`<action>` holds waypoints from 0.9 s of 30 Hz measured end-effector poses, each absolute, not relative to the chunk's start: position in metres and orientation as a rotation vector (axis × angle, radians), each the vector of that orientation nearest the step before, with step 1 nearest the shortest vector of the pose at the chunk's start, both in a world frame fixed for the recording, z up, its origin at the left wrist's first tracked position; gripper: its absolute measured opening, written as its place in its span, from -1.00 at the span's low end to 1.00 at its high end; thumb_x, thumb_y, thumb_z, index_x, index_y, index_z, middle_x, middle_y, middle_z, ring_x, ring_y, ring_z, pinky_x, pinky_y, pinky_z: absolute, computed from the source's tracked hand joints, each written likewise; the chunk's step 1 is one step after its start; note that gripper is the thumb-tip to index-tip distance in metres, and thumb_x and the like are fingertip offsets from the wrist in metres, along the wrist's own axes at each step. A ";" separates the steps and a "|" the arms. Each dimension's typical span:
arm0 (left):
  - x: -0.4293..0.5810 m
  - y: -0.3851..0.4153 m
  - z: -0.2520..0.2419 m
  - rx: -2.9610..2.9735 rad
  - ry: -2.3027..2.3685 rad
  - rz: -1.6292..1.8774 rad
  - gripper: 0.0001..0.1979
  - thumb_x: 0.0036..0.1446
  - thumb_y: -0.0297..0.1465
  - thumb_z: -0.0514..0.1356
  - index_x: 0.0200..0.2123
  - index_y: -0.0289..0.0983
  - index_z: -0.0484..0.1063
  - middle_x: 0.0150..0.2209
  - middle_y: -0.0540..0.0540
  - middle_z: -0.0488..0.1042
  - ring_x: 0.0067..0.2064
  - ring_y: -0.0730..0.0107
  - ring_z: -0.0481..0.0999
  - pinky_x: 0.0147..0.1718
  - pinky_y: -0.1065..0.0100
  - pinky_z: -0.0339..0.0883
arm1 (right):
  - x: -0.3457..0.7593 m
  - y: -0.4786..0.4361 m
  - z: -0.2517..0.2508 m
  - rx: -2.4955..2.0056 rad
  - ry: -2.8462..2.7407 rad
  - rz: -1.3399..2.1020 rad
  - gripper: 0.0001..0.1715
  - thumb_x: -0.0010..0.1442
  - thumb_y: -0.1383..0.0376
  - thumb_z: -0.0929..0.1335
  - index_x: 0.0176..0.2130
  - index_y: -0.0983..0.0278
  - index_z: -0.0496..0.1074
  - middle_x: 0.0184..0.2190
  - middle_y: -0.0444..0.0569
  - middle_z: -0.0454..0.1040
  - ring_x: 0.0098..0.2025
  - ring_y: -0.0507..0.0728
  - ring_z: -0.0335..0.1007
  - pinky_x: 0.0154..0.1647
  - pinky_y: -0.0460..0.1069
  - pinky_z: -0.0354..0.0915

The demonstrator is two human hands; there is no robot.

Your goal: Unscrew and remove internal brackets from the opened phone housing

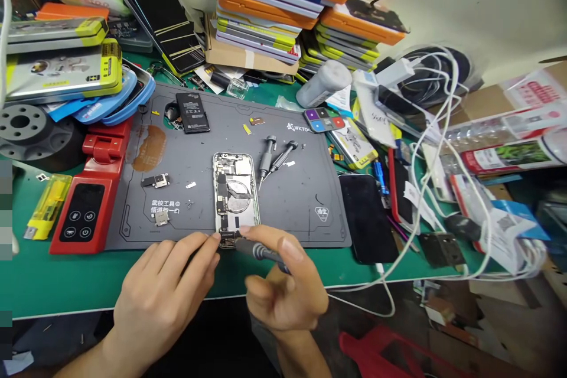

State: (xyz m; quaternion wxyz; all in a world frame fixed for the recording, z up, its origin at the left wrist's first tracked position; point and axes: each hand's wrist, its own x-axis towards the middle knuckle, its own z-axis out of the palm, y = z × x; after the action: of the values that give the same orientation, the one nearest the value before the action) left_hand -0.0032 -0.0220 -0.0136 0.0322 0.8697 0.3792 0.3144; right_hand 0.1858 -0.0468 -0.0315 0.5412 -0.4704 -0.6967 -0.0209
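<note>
An opened smartphone [239, 195] lies on the grey repair mat [305, 201], its inner parts and a round coil showing. At the phone's lower left corner, my left hand [166, 283] presses with its fingers bent and close together. My right hand [295, 277] grips a dark grey precision screwdriver [261, 250] between thumb and fingers, tilted toward the phone's lower end. The driver's tip is too small to make out. Two more screwdrivers, one nearer the phone [266, 156] and one farther right, lie beside it. A black phone battery [192, 112] rests on the mat's upper left.
Small metal parts [156, 180] and a bracket [162, 217] lie left of the phone. A red device [82, 207] borders the mat's left side; a dark phone [370, 218] with white cables [416, 207] lies right. Stacked boxes [274, 0] stand behind.
</note>
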 end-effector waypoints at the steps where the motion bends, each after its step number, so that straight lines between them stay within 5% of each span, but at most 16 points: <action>1: -0.003 -0.022 -0.014 2.676 1.165 0.971 -0.71 0.41 -0.54 0.31 0.16 -0.41 0.53 -0.01 -0.14 0.67 -0.20 0.29 0.50 -0.21 0.19 0.35 | 0.187 -0.048 -0.031 -1.117 -1.659 -0.086 -0.41 0.63 0.26 0.31 0.53 0.09 0.21 -0.07 0.09 0.66 -0.12 0.31 0.67 -0.31 0.24 0.70; 10: -0.032 -0.037 0.000 2.452 1.161 1.086 -0.73 0.39 -0.62 0.29 0.10 -0.34 0.58 -0.13 -0.06 0.66 -0.18 0.42 0.56 -0.16 0.29 0.40 | 0.185 -0.039 -0.017 -1.033 -1.537 -0.253 -0.53 0.54 0.48 0.41 0.35 0.26 0.50 -0.12 0.05 0.63 -0.19 0.15 0.63 -0.29 0.05 0.64; 17: -0.063 -0.011 0.027 2.593 1.800 0.885 -0.66 0.40 -0.50 0.32 0.18 -0.14 0.56 -0.03 -0.08 0.62 -0.07 0.17 0.55 0.01 0.09 0.42 | 0.186 -0.045 -0.015 -1.048 -1.576 -0.119 -0.51 0.54 0.52 0.40 0.35 0.21 0.50 0.00 0.04 0.66 -0.06 0.18 0.63 -0.21 0.08 0.60; 27: -0.043 0.049 0.030 2.881 1.689 0.483 -0.77 0.51 -0.26 0.21 0.07 -0.20 0.58 0.01 -0.09 0.62 -0.07 0.07 0.48 -0.11 0.05 0.30 | 0.191 -0.042 -0.016 -0.957 -1.624 -0.018 -0.35 0.31 0.70 0.45 0.32 0.44 0.45 0.01 0.14 0.62 0.02 0.23 0.64 -0.14 0.08 0.66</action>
State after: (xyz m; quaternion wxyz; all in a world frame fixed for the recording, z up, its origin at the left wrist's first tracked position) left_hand -0.0429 0.0491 0.0297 -0.1159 0.8481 0.4971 0.1422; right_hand 0.1912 -0.0424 -0.0162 0.5879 -0.4107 -0.6969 -0.0076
